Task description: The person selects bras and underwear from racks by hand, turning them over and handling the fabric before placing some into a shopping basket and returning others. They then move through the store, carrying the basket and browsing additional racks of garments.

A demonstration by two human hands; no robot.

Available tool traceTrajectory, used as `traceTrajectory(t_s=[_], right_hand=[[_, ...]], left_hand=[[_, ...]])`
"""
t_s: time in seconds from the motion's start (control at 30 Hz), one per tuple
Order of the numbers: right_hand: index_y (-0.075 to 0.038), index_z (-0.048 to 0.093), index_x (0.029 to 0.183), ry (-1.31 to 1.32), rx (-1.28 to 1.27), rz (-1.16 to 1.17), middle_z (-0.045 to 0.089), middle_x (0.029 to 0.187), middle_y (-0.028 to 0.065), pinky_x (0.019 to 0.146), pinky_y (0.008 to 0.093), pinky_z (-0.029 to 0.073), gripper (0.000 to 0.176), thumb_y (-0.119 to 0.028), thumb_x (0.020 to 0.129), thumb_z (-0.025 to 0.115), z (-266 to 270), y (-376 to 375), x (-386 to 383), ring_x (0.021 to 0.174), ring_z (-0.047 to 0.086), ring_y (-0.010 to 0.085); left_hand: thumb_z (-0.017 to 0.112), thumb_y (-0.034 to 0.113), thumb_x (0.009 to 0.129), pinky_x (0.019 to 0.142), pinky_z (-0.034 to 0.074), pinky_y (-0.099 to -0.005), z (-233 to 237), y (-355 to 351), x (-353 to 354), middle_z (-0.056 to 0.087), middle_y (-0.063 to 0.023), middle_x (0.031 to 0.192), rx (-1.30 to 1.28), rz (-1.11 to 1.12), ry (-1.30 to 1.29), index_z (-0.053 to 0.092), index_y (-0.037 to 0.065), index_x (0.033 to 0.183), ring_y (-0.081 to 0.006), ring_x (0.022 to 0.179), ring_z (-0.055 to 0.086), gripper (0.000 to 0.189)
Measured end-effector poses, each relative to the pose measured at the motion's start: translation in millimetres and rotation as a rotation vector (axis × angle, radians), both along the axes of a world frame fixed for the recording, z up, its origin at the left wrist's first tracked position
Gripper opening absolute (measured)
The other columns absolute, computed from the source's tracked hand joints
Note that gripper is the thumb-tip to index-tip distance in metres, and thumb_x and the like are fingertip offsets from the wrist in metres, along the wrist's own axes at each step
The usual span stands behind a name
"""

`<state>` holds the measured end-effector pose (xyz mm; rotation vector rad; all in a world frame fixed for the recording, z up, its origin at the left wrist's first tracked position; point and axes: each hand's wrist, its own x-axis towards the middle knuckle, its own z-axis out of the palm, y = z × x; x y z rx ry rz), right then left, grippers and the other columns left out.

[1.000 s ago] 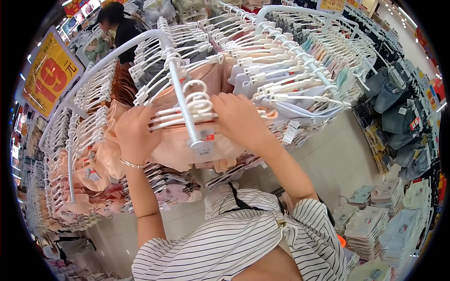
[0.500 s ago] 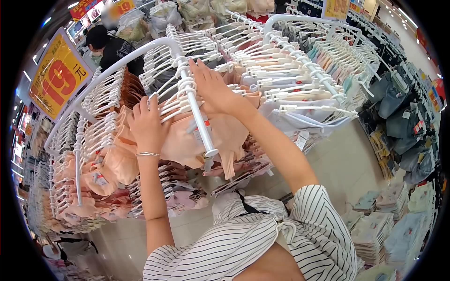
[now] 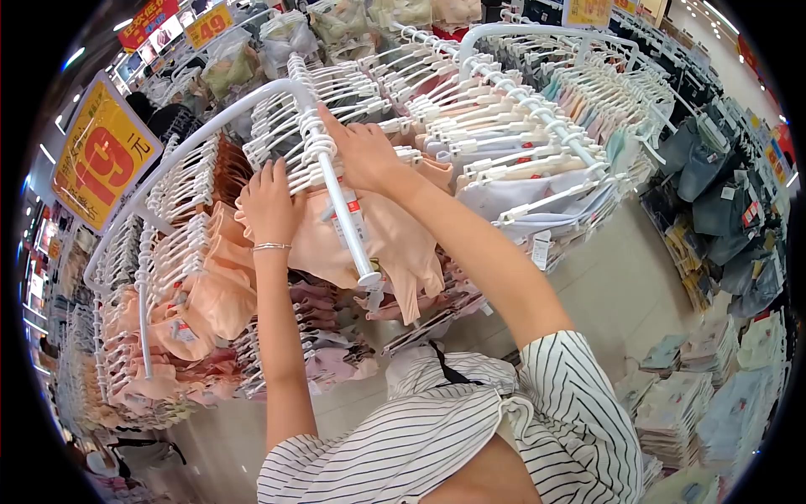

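A bundle of white clothes hangers (image 3: 304,178) with peach bras (image 3: 395,239) hangs from the front arm of a white rail (image 3: 342,206). At the left ends of these hangers, my left hand (image 3: 270,204) has its fingers closed over them; its thumb side is partly hidden. My right hand (image 3: 363,155) lies on the other side of the rail against the hangers. Its index finger is stretched toward the hooks, and the other fingers are slightly bent and apart. A white price tag (image 3: 348,223) with a red top shows on the front bra beneath the rail.
More peach bras (image 3: 222,294) hang on the left, below a yellow price sign (image 3: 107,155). White and lilac garments (image 3: 537,197) fill the rack at right. Dark garments (image 3: 705,172) hang farther right, above stacked packs (image 3: 672,412). Tiled floor (image 3: 604,286) lies between.
My right hand has slid slightly down, its fingers now more bent with the index stretched. My left hand has shifted slightly right and up. The front bras have shifted slightly; the view has moved a little.
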<state>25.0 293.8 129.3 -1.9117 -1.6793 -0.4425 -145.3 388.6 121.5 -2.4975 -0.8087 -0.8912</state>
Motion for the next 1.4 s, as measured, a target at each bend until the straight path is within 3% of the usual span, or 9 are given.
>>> traceTrajectory(t_s=[0.1, 0.2, 0.43, 0.5, 0.97, 1.13, 1.23, 1.3, 1.4], right_hand=[[-0.006, -0.002, 0.144, -0.114, 0.105, -0.090, 0.055, 0.117, 0.0147, 0.090, 0.0406, 0.037, 0.099, -0.014, 0.071, 0.064, -6, 4, -2, 0.100, 0.055, 0.0300], [-0.008, -0.007, 0.144, -0.029, -0.015, -0.011, 0.061, 0.100, 0.0191, 0.087, 0.0413, 0.040, 0.103, -0.012, 0.068, 0.063, 1, -1, 0, 0.091, 0.058, 0.0328], [0.013, 0.045, 0.118, -0.222, 0.459, 0.106, 0.056, 0.103, 0.0154, 0.085, 0.0365, 0.042, 0.053, -0.005, 0.069, 0.055, -14, -13, -4, 0.087, 0.055, 0.0256], [0.008, 0.047, 0.122, -0.532, 0.425, -0.214, 0.055, 0.110, 0.0152, 0.097, 0.0466, 0.035, 0.050, -0.013, 0.077, 0.052, -12, -52, -28, 0.110, 0.049, 0.0235], [-0.003, 0.059, 0.111, 0.220, 0.435, -0.007, 0.060, 0.110, 0.0079, 0.087, 0.0375, 0.044, 0.037, -0.014, 0.075, 0.058, -168, -222, -58, 0.098, 0.056, 0.0266], [-0.006, 0.041, 0.129, 0.872, -0.472, -0.614, 0.056, 0.114, 0.0188, 0.087, 0.0429, 0.045, 0.051, -0.012, 0.079, 0.050, -333, -416, -98, 0.103, 0.055, 0.0363], [-0.011, 0.067, 0.107, 1.109, -1.549, -1.184, 0.061, 0.114, 0.0138, 0.071, 0.0598, 0.038, 0.034, -0.025, 0.081, 0.051, -417, -520, -139, 0.098, 0.060, 0.0291], [-0.012, 0.063, 0.098, 1.095, -1.157, -1.273, 0.061, 0.109, 0.0124, 0.072, 0.0447, 0.048, 0.023, -0.025, 0.083, 0.052, -401, -582, -153, 0.096, 0.061, 0.0281], [-0.001, 0.051, 0.106, 1.145, -0.094, -1.491, 0.060, 0.097, 0.0236, 0.079, 0.0458, 0.047, 0.029, -0.023, 0.087, 0.052, -422, -625, -168, 0.093, 0.057, 0.0398]], left_hand=[[0.069, 0.026, 0.069, 0.091, 0.037, -0.0416, 2, -8, -3, 0.056, -0.0091, 0.118, -0.019, 0.001, -0.021, 0.051, 0.007, 0.119, -0.0273, 0.109, 0.051, 0.057], [0.068, 0.026, 0.071, 0.092, 0.037, -0.0417, -2, -9, -5, 0.055, -0.0077, 0.120, 0.001, -0.025, -0.025, 0.050, 0.008, 0.120, -0.0268, 0.109, 0.050, 0.056], [0.063, 0.025, 0.077, 0.097, 0.031, -0.0431, 7, -34, -19, 0.052, -0.0074, 0.127, 0.127, -0.065, -0.006, 0.049, 0.009, 0.123, -0.0263, 0.116, 0.047, 0.051], [0.060, 0.026, 0.081, 0.100, 0.027, -0.0435, 2, -54, -30, 0.049, -0.0077, 0.131, 0.203, -0.087, -0.029, 0.048, 0.009, 0.125, -0.0261, 0.121, 0.044, 0.049], [0.052, 0.027, 0.089, 0.103, 0.018, -0.0531, -69, -155, -29, 0.034, -0.0233, 0.137, -0.050, -0.060, -0.299, 0.035, -0.004, 0.132, -0.0412, 0.125, 0.029, 0.056], [0.056, 0.013, 0.082, 0.092, 0.030, -0.0454, -136, -237, -28, 0.057, -0.0142, 0.114, -0.225, -0.531, -0.250, 0.057, 0.003, 0.100, -0.0312, 0.099, 0.049, 0.020], [0.057, 0.011, 0.075, 0.089, 0.031, -0.0407, -141, -291, -16, 0.064, 0.0024, 0.091, -0.172, -1.001, 0.062, 0.062, 0.013, 0.094, -0.0151, 0.085, 0.054, 0.020], [0.062, 0.014, 0.076, 0.073, 0.040, -0.0352, -150, -318, 17, 0.061, 0.0006, 0.077, -0.287, -1.364, 0.323, 0.063, 0.012, 0.089, -0.0151, 0.074, 0.056, 0.013], [0.062, 0.017, 0.082, 0.045, 0.040, -0.0373, -208, -359, 39, 0.053, -0.0056, 0.053, -0.574, -1.433, 0.757, 0.062, 0.010, 0.077, -0.0232, 0.049, 0.054, 0.008]])
